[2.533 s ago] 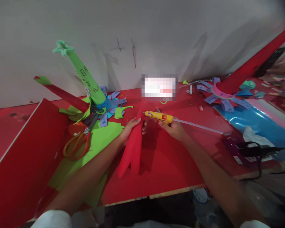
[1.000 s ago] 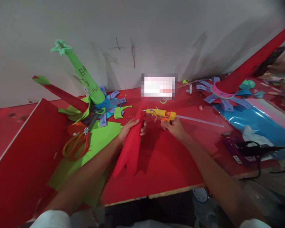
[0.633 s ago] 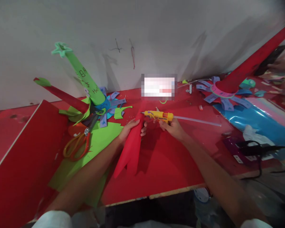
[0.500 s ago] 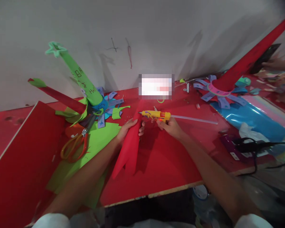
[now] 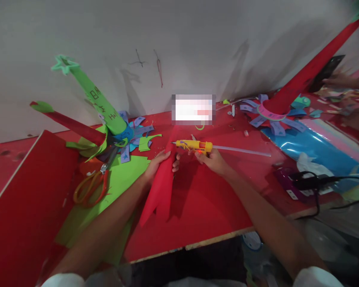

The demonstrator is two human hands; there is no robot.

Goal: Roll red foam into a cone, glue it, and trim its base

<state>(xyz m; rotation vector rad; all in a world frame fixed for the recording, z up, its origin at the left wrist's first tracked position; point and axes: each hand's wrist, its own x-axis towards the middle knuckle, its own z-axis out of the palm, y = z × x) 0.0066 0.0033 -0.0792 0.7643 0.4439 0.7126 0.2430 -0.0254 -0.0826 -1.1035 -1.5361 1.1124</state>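
Observation:
My left hand is wrapped round a rolled red paper cone, whose loose pointed ends hang toward me. My right hand grips a yellow hot glue gun with a small orange-red light glowing on it. The gun's metal nozzle points left and lies at the cone's edge; whether glue is coming out is too small to tell. A long clear glue stick sticks out of the gun's back end to the right. Left of the cone, orange-handled scissors rest on green paper sheets.
A green paper cone hat and a red one with a green tip stand at the left. At the right is a tall red cone hat. A purple box with black cables lies near blue wrapping sheets. Another person's hand shows far right.
The whole view has shifted slightly, so things appear a little further left. Both hands keep their holds, and the nozzle stays at the cone's edge.

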